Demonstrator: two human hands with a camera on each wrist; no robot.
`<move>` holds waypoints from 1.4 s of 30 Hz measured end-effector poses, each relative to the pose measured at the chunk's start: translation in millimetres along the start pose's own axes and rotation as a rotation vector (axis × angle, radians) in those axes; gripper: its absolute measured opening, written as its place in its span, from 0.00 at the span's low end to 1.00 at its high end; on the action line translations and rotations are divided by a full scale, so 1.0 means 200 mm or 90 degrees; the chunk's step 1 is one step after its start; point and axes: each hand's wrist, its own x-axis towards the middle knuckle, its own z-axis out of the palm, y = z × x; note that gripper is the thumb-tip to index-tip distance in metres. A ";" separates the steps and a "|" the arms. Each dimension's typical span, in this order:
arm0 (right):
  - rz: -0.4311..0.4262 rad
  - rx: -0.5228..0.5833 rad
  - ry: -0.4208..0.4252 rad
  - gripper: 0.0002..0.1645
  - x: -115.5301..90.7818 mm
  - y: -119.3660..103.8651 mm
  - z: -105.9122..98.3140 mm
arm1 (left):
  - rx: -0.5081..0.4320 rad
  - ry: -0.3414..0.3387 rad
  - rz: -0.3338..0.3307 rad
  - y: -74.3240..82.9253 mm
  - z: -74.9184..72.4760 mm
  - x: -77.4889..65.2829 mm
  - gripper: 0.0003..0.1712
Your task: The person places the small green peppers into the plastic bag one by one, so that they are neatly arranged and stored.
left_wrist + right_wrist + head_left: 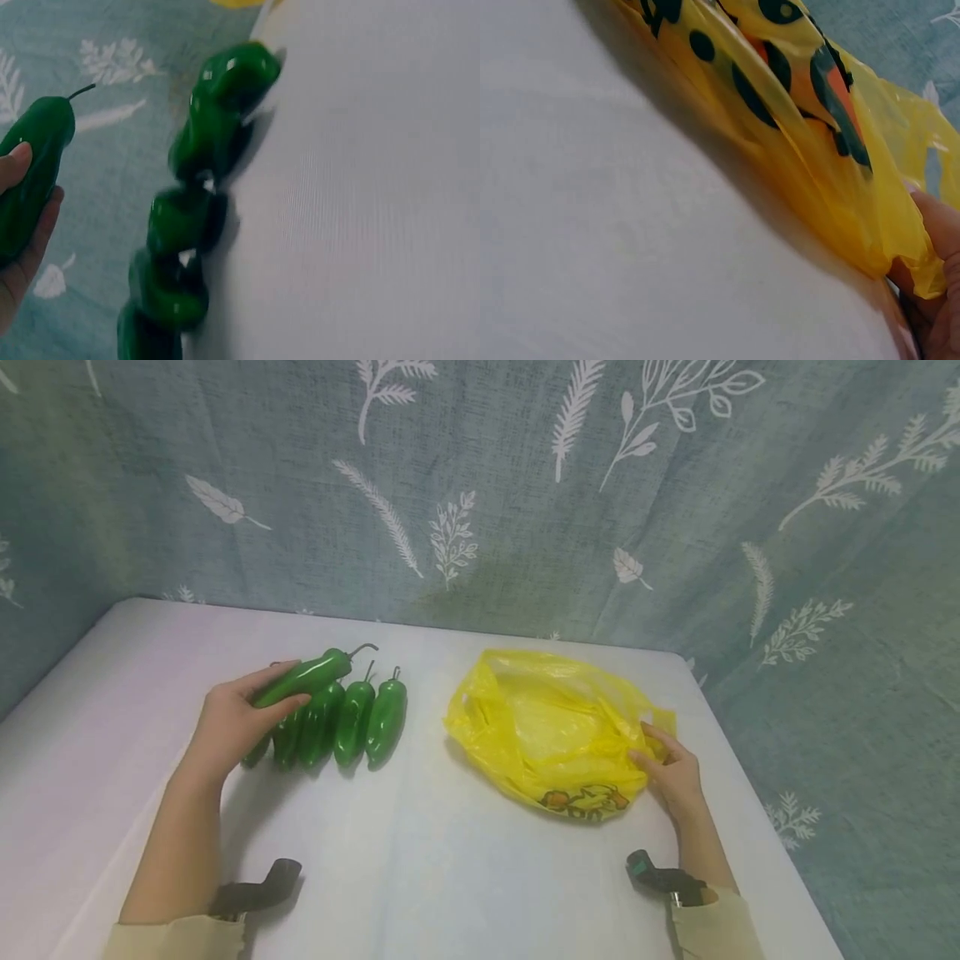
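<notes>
Beige cloth sleeve (176, 941), nearest | left hand (234, 714) grips one long, glossy green pepper (315, 676), lifted above matching green peppers (352, 724) rowed on white tabletop (450, 885) | right hand (677, 774) pinches crumpled yellow plastic bag (517, 779) by its edge, presumably to steady the gaping mouth.

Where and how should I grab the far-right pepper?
Best guess: hold the end pepper round its fat middle, from above and the right. It lies with its thin stem pointing away, and the next pepper crowds its left side.

Leaf-printed cloth (517, 552) hangs behind a white table (450, 885).
</notes>
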 end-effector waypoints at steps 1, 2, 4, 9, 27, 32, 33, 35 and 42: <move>0.005 -0.005 0.003 0.36 0.00 0.00 0.00 | -0.002 -0.004 0.006 0.02 0.01 0.00 0.37; 0.011 -0.008 0.006 0.36 0.00 0.00 0.00 | -0.005 -0.009 0.013 0.03 0.03 0.01 0.37; 0.018 -0.007 0.009 0.36 0.01 -0.01 0.00 | -0.007 -0.016 0.028 0.05 0.06 0.02 0.36; 0.026 0.016 0.018 0.33 0.00 -0.01 0.01 | 0.010 -0.034 0.064 0.11 0.13 0.05 0.36; 0.087 -0.010 0.012 0.32 0.00 -0.05 0.00 | -0.027 -0.178 0.106 0.23 0.53 0.16 0.30; 0.088 -0.010 0.018 0.32 0.00 -0.03 0.01 | -0.047 -0.207 0.117 0.27 0.61 0.20 0.30; 0.087 -0.009 0.018 0.32 0.00 -0.03 0.01 | -0.040 -0.207 0.122 0.28 0.63 0.21 0.30; 0.088 -0.012 0.017 0.32 0.00 -0.02 0.01 | -0.051 -0.218 0.116 0.31 0.66 0.23 0.30; 0.088 -0.021 0.018 0.32 0.01 -0.02 0.01 | -0.043 -0.234 0.168 0.41 0.76 0.29 0.29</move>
